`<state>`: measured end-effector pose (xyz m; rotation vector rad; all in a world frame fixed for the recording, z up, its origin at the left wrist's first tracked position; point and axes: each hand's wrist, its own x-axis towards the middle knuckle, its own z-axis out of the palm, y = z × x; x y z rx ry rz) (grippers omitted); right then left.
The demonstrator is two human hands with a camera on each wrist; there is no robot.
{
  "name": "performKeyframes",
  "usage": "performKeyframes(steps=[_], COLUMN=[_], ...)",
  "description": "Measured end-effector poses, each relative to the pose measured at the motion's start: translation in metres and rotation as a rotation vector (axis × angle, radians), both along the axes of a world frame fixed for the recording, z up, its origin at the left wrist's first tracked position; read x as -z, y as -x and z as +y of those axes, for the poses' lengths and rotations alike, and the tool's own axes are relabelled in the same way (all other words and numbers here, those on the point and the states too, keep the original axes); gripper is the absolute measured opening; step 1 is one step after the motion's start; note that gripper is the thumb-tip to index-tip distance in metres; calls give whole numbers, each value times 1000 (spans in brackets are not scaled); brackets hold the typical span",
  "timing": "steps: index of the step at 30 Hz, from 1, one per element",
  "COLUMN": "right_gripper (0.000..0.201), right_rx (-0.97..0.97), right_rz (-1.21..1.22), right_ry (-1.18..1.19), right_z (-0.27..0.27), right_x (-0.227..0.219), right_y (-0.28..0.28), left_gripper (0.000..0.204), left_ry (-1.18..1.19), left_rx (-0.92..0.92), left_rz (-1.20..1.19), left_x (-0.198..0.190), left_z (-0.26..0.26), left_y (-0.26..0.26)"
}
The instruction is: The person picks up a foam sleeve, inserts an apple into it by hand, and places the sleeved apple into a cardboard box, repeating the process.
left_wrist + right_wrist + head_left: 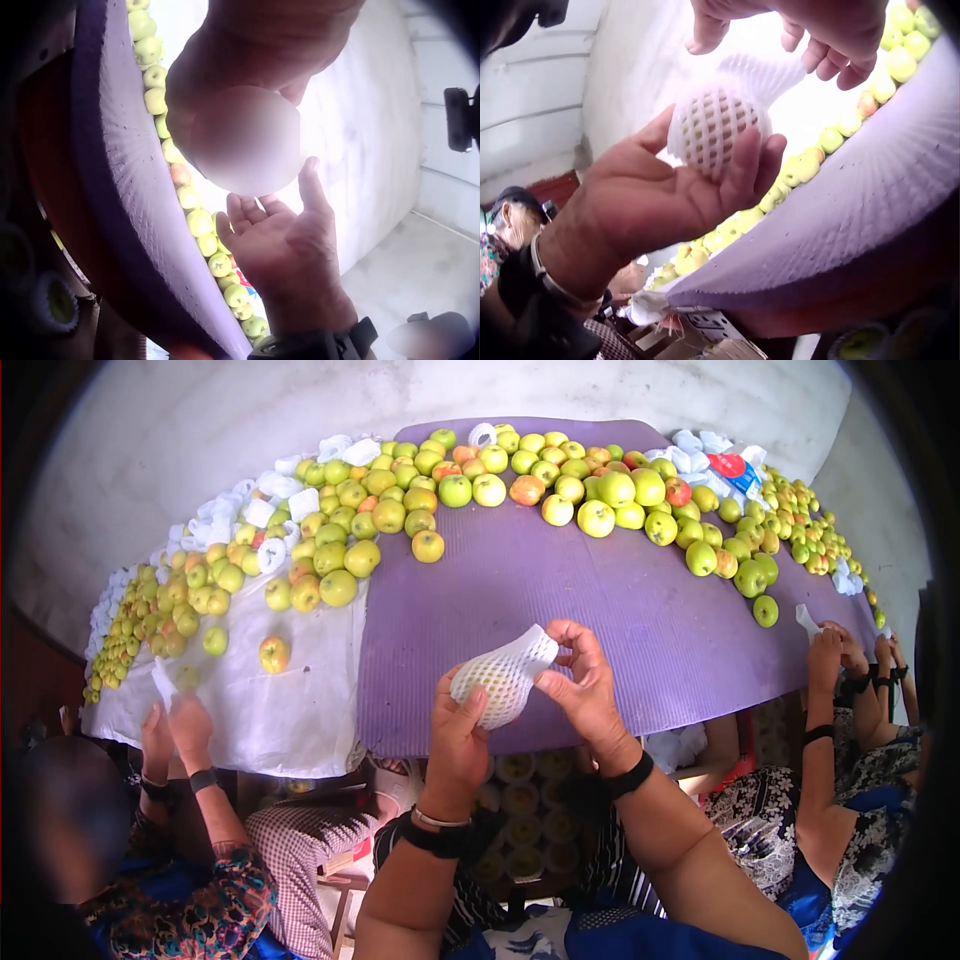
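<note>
My left hand (462,735) holds an apple in a white foam net (500,685) over the front of the table, thumb on one side and fingers on the other. Yellow-green skin shows through the mesh, and in the right wrist view the net's loose end (761,79) flares out past the fruit. Beside that end is my right hand (588,685), its thumb and fingers spread apart, fingertips right at the net's edge. In the left wrist view the right palm (281,251) faces the held fruit, which is blurred there.
A long bank of loose apples (597,518) lines the back of the purple ribbed mat (480,610). White foam nets (215,520) are heaped at the left, beyond a white sheet (310,705). People work on both sides. Netted fruit (522,830) sits below the table edge.
</note>
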<state>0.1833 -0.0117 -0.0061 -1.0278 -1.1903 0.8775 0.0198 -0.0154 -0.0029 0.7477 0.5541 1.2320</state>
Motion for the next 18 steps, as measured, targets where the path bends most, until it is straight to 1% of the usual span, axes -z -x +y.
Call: performKeyframes(steps=[1,2,4,5,7,9,11,13,14,16,18], right_gripper=[47,47,21,21,11,11,12,16,16,21,23], right_rx=[-30,-28,37,38,15,-5,-23,-86,-85,-155,-180], right_rz=[109,109,-166,-166,-49,-58,-67,-9,-9,11,-5], right_ry=[74,74,-83,-82,-124,-135,-144,-106,-106,56,96], right_z=[1,1,1,0,-4,-8,-8,-8,-8,-8,-7], right_x=[2,3,5,4,-5,-10,-10,-10,-13,-24,-24], right_y=[-3,-5,-7,-6,-1,-2,-2,-3,-2,3,4], left_gripper=[37,35,35,36,36,37,39,39,40,41,42], left_ry=[16,30,45,61,103,144,173,176,178,185,193], left_rx=[-10,-20,-23,-28,-31,-35,53,70,86,109,130], left_rz=[4,7,15,22,16,12,-35,-40,-45,-77,-109], left_x=[2,4,6,6,3,2,5,6,7,9,8], left_z=[1,1,2,2,1,0,1,1,1,1,1], left_y=[-1,-1,-2,-3,-5,-5,-4,-4,-5,-5,-6])
